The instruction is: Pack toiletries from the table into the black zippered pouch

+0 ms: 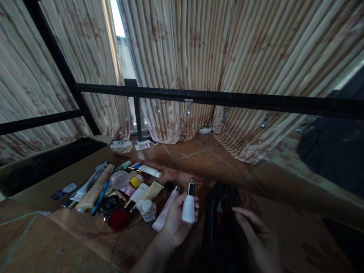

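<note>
My left hand (178, 222) is closed around a white dropper bottle (188, 206) with a silver and black top, held upright with its front toward me. Beside that hand lies a pale pink tube (166, 210) with a silver cap. My right hand (254, 227) grips the right edge of a black bag (214, 227), whose dark opening faces up. What is inside the bag is too dark to make out. Left of my hands, a small clear jar with a white lid (148, 210) stands near a round red compact (118, 219).
More cosmetics are heaped at the left, among them a beige tube (96, 187) and a blue and white tube (148, 170). A cardboard box (36, 189) with dark contents stands behind them. A black metal rail (176, 93) crosses before long curtains (196, 57). Cards (142, 145) lie on the tiles.
</note>
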{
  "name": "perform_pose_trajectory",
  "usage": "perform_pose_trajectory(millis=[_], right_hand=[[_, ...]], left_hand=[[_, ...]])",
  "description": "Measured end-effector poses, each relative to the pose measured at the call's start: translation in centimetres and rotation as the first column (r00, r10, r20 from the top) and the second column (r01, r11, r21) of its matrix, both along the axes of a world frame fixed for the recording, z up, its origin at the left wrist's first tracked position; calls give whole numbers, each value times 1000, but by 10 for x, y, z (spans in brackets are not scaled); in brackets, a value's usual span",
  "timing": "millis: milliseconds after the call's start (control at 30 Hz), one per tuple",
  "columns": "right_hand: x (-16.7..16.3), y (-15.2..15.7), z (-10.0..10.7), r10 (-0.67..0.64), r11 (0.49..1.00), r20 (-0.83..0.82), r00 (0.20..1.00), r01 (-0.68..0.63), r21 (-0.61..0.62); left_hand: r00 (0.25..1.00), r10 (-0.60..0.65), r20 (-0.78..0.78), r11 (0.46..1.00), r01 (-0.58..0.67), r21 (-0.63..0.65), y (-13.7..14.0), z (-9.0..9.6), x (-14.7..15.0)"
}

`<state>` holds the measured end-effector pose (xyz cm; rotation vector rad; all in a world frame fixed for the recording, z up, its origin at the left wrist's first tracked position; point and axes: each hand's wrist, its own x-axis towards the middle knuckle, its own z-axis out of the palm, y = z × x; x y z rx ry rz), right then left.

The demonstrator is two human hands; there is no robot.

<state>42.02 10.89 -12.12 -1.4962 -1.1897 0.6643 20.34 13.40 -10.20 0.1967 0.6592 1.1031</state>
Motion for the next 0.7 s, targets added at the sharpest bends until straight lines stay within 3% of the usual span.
perform_pose_trajectory(millis=[433, 700], right_hand=[[3, 2, -7, 30, 999, 24, 999, -31, 25], [3, 3, -6, 22, 999, 18, 1000, -23, 33]], left_hand=[[993, 77, -89, 997, -74, 27, -6, 4, 6], [999, 11, -50, 1000, -10, 19, -5, 0, 5]])
